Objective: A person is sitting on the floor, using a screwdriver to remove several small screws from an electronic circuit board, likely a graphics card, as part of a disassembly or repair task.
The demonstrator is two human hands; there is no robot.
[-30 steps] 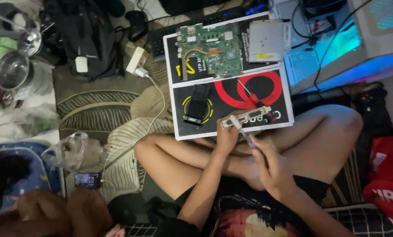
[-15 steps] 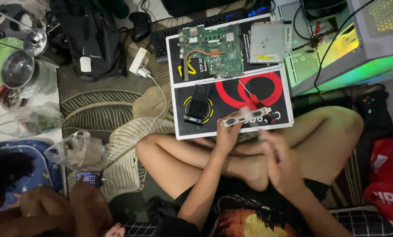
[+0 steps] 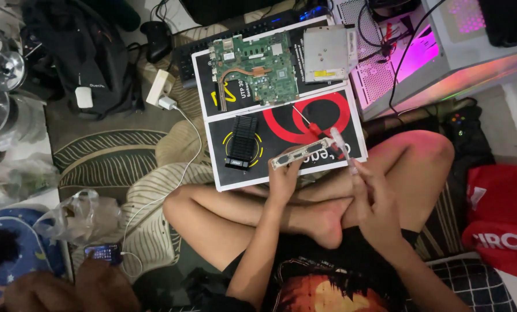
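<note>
The left hand [image 3: 284,179] pinches the near end of a long silver bracket [image 3: 302,153], steadying it over the black-and-red box [image 3: 224,167]. Just beside it, the right hand [image 3: 374,190] closes round a clear-handled screwdriver [image 3: 339,144]; its tip is hard to make out. Beyond lies a green circuit board [image 3: 255,66]

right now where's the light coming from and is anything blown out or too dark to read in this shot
Head view: pink-magenta glow from the open computer case tints the knee beside it; the green circuit board is evenly lit and sharp. The backpack and lower left corner sink into shadow. The left hand and right hand look slightly soft; wide-angle bending at edges.
</note>
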